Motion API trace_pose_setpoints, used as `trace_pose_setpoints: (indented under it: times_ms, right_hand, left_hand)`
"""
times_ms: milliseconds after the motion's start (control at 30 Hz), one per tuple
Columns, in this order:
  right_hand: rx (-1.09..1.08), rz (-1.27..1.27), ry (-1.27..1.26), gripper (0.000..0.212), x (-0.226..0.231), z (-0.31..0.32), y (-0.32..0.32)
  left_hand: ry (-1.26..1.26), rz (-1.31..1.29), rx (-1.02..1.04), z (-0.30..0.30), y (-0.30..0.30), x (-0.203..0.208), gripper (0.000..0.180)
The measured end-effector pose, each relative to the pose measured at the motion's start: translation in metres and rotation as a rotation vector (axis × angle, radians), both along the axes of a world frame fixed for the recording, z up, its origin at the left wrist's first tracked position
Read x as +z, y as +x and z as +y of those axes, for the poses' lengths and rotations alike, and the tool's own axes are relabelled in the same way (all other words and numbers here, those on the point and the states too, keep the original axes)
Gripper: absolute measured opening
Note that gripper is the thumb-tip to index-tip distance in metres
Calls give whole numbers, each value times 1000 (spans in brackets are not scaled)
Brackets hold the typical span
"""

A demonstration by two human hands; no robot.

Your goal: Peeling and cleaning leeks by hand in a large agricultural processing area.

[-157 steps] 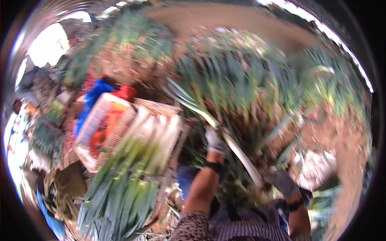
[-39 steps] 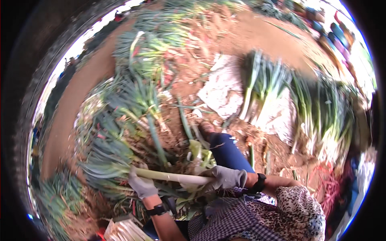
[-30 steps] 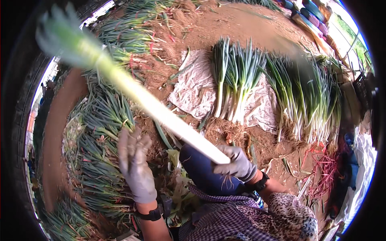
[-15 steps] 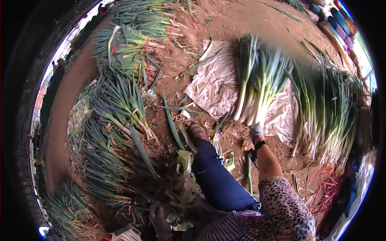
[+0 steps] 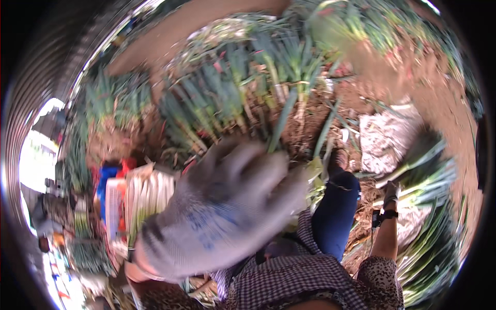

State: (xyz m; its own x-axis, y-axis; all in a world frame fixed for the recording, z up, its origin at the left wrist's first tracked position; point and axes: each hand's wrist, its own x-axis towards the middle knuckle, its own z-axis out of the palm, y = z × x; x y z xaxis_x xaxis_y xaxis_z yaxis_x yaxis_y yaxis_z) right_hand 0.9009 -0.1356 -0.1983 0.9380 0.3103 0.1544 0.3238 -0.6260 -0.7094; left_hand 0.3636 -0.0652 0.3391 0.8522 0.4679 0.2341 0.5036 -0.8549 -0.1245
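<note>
My left hand (image 5: 217, 206), in a grey-white work glove with blue print, is raised close to the view and covers much of the middle. Its fingers are stretched and apart, blurred by motion, with nothing seen in them. At the right, my gloved right hand (image 5: 392, 192) is closed at the white root ends of long green onions (image 5: 421, 170), whose green leaves point up and right. More green onions (image 5: 426, 258) lie below them at the right. A pale woven sack (image 5: 390, 137) is spread on the soil beyond my right hand.
Bundled green onions (image 5: 206, 103) lie in rows across the far left and middle. Left of my glove, white stalks (image 5: 150, 194) are stacked beside a white plastic crate (image 5: 114, 206). My blue-trousered leg (image 5: 336, 217) stands between the hands. Loose leaves lie on the brown soil.
The view has swung to the left. My left hand has risen from low beside my body to close in front of the view. My right hand stays at the onions' root ends.
</note>
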Motion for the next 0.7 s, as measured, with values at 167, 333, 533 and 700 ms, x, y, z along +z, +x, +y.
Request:
trace_pose_setpoints:
  times_ms: [167, 333, 533, 700]
  right_hand:
    - [463, -94, 276, 47, 131, 90, -129]
    - [953, -104, 349, 45, 266, 133, -310]
    - [1416, 227, -101, 43, 292, 99, -499]
    - [1604, 730, -304, 36, 267, 79, -597]
  left_hand:
    - [149, -29, -53, -38, -70, 34, 33]
    - [190, -60, 29, -99, -166, 62, 25]
    - [163, -131, 118, -137, -263, 59, 18]
    - [111, -182, 205, -156, -335, 60, 16]
